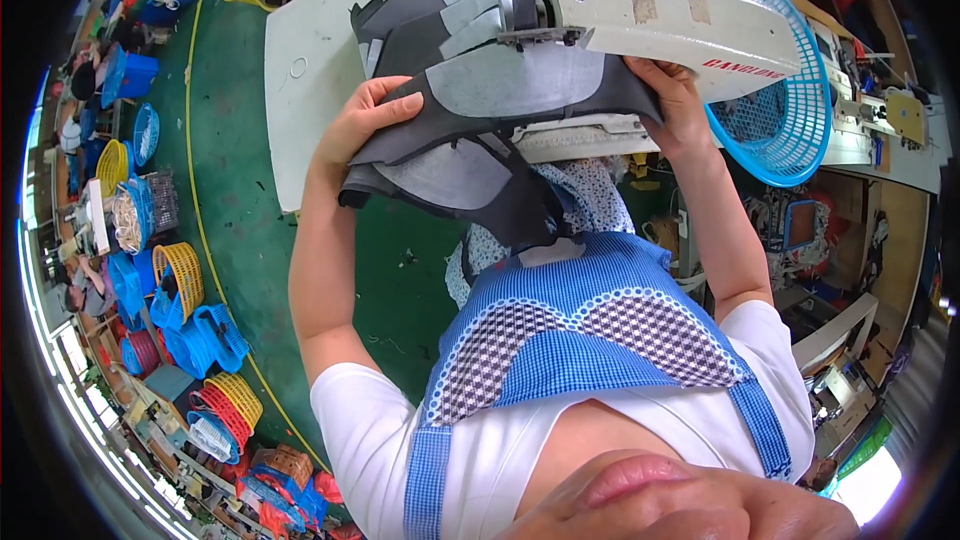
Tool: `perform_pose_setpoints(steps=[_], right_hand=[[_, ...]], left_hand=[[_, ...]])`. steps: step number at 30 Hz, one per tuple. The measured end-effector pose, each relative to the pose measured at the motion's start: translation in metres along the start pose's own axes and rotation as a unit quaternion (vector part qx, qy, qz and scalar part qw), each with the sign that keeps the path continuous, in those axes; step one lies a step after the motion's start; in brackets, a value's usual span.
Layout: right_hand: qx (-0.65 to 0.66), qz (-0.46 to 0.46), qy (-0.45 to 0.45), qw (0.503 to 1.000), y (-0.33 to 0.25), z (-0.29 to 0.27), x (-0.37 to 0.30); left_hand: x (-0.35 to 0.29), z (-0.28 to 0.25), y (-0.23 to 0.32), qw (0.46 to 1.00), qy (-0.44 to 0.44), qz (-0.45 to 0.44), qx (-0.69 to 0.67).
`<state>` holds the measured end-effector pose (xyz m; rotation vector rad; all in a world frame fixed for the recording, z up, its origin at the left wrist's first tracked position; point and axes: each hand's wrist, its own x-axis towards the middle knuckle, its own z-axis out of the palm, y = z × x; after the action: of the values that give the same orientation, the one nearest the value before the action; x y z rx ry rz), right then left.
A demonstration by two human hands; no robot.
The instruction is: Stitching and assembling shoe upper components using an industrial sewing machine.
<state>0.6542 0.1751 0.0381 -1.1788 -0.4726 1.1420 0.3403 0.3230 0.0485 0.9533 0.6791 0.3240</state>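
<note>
A curved black fabric piece with a grey oval panel [510, 88] stretches between my two hands, below the head of a white machine arm [670, 35]. My left hand [375, 118] pinches its left end, thumb on top. My right hand [674, 98] grips its right end, with some fingers hidden under the fabric. The machine's dark metal foot [542, 37] is at the piece's far edge; I cannot tell whether they touch. Another black-and-grey piece [460, 175] hangs over the table's near edge in front of my apron. More such pieces [430, 25] lie piled behind.
A white worktable [310, 120] carries the machine. The blue plastic basket [815, 130] stands at its right, partly behind the arm. Beyond the green floor [235, 230], several coloured baskets stand at the left, including a yellow basket [180, 275].
</note>
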Motion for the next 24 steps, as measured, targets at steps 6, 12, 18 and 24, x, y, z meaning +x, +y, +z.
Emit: perform_pose_setpoints(steps=[6,12,18,24], right_hand=[[0.165,0.144,-0.155,0.963,0.000,-0.006,-0.018],[-0.360,-0.085,-0.329,0.869,0.020,0.035,-0.074],[-0.349,-0.031,-0.325,0.879,-0.033,0.033,-0.080],[-0.324,-0.078,-0.160,0.929,-0.059,0.020,-0.051]], left_hand=[[-0.037,0.002,-0.019,0.992,0.064,0.098,-0.052],[-0.055,0.029,-0.018,0.992,-0.038,0.043,0.113],[-0.066,0.050,-0.007,0.969,-0.098,0.007,0.227],[-0.062,0.051,0.046,0.946,-0.069,0.122,0.292]])
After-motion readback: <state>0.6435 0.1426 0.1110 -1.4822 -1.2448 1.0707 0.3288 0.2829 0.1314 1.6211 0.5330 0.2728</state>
